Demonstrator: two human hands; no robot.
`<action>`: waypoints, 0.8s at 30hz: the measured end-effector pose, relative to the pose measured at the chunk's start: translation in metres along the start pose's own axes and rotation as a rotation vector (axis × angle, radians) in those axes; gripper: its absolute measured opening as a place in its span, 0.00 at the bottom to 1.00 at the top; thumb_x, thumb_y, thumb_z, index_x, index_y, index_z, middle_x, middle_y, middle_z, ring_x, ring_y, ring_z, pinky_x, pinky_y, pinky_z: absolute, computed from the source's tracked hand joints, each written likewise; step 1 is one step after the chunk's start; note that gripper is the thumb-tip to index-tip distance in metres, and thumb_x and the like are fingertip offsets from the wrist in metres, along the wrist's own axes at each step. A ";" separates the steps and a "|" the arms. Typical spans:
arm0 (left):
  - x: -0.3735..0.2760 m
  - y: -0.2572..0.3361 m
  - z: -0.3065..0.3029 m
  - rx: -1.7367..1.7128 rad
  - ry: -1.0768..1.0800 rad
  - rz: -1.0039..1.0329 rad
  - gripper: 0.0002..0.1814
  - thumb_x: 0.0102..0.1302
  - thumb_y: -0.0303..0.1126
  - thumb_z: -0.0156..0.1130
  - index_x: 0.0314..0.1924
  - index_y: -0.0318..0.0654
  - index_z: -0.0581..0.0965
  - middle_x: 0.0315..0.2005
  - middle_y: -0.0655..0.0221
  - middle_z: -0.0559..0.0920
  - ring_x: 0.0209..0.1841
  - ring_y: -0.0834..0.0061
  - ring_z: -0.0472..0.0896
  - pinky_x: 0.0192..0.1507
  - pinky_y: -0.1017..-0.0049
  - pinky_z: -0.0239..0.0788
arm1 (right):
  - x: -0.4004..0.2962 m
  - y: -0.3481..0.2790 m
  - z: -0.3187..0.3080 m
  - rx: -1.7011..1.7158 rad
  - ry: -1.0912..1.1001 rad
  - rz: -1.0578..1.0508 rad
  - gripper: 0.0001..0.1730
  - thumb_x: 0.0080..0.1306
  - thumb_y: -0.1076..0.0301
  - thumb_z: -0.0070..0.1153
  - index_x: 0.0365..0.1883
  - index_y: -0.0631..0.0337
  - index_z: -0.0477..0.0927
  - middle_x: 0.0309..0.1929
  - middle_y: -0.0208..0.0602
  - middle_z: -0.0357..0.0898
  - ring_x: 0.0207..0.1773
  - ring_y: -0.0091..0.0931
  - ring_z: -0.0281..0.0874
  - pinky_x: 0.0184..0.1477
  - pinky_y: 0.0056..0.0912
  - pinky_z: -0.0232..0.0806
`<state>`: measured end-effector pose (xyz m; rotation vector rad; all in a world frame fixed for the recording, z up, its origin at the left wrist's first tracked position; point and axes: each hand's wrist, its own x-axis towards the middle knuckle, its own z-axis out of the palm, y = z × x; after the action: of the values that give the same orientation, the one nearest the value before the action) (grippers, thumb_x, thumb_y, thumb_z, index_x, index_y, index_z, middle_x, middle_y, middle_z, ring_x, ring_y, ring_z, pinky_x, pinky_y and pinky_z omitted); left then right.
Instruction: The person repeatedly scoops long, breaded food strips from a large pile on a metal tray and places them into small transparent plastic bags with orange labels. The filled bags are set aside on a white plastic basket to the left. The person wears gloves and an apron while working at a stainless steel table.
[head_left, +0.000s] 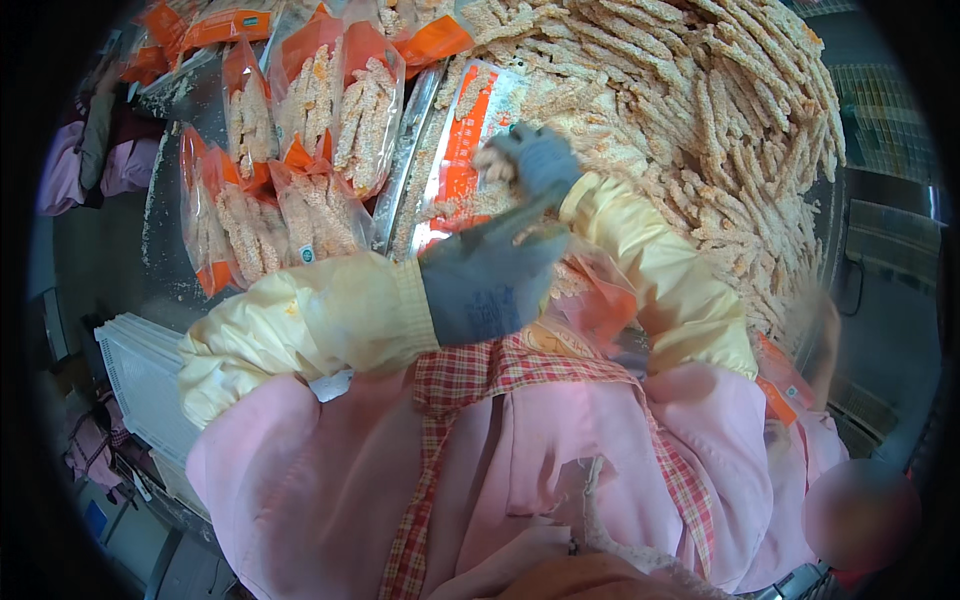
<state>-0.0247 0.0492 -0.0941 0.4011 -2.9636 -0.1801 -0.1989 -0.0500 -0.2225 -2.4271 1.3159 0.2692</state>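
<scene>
My right hand (538, 159), in a blue-grey glove, is curled over a few blurred crumb-coated sticks (495, 163). It hangs above a flat orange-and-white printed packaging bag (459, 146) with loose sticks lying on it. My left hand (487, 289), gloved alike, reaches across in front of my body. It grips a clear and orange plastic bag (600, 296) that has coated sticks inside. The glove hides the grip itself. A large heap of coated sticks (720, 112) spreads beyond and right of my hands.
Several filled bags (307, 112) lie at the left of the metal table (169, 225), beside a metal bar (409, 150). White plastic trays (146, 375) are stacked at lower left. At right a co-worker's blurred arm (825, 345) is near another orange bag (784, 379). Other people stand at far left.
</scene>
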 end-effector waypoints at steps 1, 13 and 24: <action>0.004 -0.006 -0.003 0.013 0.006 -0.036 0.11 0.45 0.32 0.63 0.31 0.42 0.85 0.47 0.59 0.82 0.64 0.58 0.73 0.71 0.45 0.59 | 0.005 0.019 -0.008 0.053 -0.015 0.042 0.39 0.56 0.54 0.66 0.67 0.47 0.70 0.55 0.49 0.75 0.53 0.46 0.78 0.57 0.52 0.70; 0.020 -0.041 0.008 -0.141 0.201 -0.261 0.06 0.38 0.42 0.69 0.17 0.56 0.80 0.52 0.71 0.81 0.69 0.54 0.68 0.69 0.35 0.53 | -0.134 0.009 -0.147 1.253 0.415 -0.992 0.35 0.57 0.77 0.62 0.65 0.61 0.68 0.55 0.45 0.76 0.55 0.31 0.78 0.57 0.38 0.75; 0.003 -0.029 0.012 -0.067 0.219 0.026 0.04 0.46 0.35 0.62 0.25 0.51 0.78 0.34 0.75 0.80 0.50 0.74 0.81 0.69 0.35 0.58 | -0.159 -0.021 -0.047 0.816 0.157 -0.464 0.33 0.60 0.71 0.65 0.64 0.58 0.69 0.54 0.41 0.76 0.55 0.34 0.77 0.55 0.38 0.73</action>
<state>-0.0223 0.0214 -0.1100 0.3489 -2.7388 -0.2167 -0.2684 0.0634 -0.1217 -1.9563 0.6661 -0.4967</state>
